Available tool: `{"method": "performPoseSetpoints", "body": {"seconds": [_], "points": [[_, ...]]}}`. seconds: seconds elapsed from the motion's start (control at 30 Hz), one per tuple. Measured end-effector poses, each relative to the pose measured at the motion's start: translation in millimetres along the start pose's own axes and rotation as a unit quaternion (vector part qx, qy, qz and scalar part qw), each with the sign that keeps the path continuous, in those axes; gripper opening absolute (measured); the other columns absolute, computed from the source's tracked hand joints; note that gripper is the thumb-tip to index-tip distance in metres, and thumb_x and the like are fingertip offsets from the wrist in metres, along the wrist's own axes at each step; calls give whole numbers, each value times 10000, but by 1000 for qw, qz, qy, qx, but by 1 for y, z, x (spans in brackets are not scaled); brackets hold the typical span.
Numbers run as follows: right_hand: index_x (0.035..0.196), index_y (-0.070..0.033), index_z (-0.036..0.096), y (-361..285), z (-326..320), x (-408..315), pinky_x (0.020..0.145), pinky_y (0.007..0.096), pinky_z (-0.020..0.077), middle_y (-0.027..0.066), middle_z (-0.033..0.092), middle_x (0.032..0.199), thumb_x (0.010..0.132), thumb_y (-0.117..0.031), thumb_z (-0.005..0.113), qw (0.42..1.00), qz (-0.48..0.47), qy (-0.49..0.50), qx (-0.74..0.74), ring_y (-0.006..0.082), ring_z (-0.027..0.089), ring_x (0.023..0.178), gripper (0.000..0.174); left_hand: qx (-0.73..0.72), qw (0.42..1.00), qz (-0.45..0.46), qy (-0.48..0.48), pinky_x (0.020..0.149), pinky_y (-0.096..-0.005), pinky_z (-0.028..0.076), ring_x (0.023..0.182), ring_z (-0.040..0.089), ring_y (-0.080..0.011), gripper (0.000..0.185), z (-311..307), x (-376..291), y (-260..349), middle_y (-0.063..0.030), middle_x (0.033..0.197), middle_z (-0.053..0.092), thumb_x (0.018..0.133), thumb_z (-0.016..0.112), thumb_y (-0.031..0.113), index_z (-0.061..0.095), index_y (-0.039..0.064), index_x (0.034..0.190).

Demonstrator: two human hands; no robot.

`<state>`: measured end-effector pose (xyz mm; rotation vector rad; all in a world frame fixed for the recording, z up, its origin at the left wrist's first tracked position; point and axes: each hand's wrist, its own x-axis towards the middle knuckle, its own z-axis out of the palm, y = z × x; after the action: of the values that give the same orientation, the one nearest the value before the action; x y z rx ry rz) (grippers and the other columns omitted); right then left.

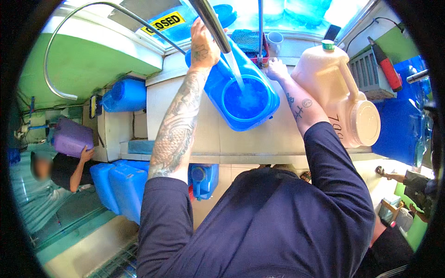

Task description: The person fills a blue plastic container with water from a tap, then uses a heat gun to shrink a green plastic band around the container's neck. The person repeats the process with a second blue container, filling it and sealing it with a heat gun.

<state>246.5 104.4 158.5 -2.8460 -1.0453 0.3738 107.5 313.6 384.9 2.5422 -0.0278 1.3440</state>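
A blue plastic water jug (233, 120) lies on the tiled counter with its wide round mouth towards me. Water (233, 67) runs from a steel spout pipe (212, 24) into this mouth, and the water inside looks churned. My left hand (205, 47) is at the jug's far end, beside the pipe; its fingers are partly hidden. Beyond it shows a round blue lid (224, 15). My right hand (277, 69) is beside the jug, near the foot of a thin upright steel pipe (260, 31). What its curled fingers touch is unclear.
A large peach-coloured jug (325, 83) with a green cap stands on the right. Behind are a white mug (275, 41) and a red basket (267, 52). Several blue jugs (128, 184) stand at lower left, where another person holds a purple jug (73, 137). A curved steel pipe (47, 66) arches at left.
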Motion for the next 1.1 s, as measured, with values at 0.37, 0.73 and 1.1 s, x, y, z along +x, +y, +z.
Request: {"method": "performPoseSetpoints", "body": {"seconds": [0.37, 0.73, 1.1], "points": [[1333, -40, 531, 5, 12, -2, 1031, 477, 480, 169, 500, 1387, 892, -236, 601, 998, 37, -53, 1, 334, 505, 1310, 488, 25, 996, -44, -70, 968, -453, 508, 1048, 656, -389, 441, 15, 5, -9, -183, 1077, 720, 870, 769, 370, 699, 51, 1166], [1261, -43, 605, 3, 2, -2, 998, 502, 473, 162, 533, 1348, 891, -218, 596, 998, 11, -44, -33, 326, 530, 1272, 409, 15, 986, -109, -122, 959, -456, 529, 1135, 639, -367, 581, 10, 6, -3, -160, 1210, 673, 918, 621, 600, 643, 141, 1272], [1220, -49, 627, 0, -1, -11, 990, 503, 462, 151, 551, 1306, 907, -189, 552, 1000, -1, 12, -19, 326, 548, 1231, 351, 35, 990, -95, -102, 1029, -452, 483, 1190, 615, -343, 586, 16, 5, -8, -168, 1248, 666, 903, 657, 588, 667, 121, 1257]]}}
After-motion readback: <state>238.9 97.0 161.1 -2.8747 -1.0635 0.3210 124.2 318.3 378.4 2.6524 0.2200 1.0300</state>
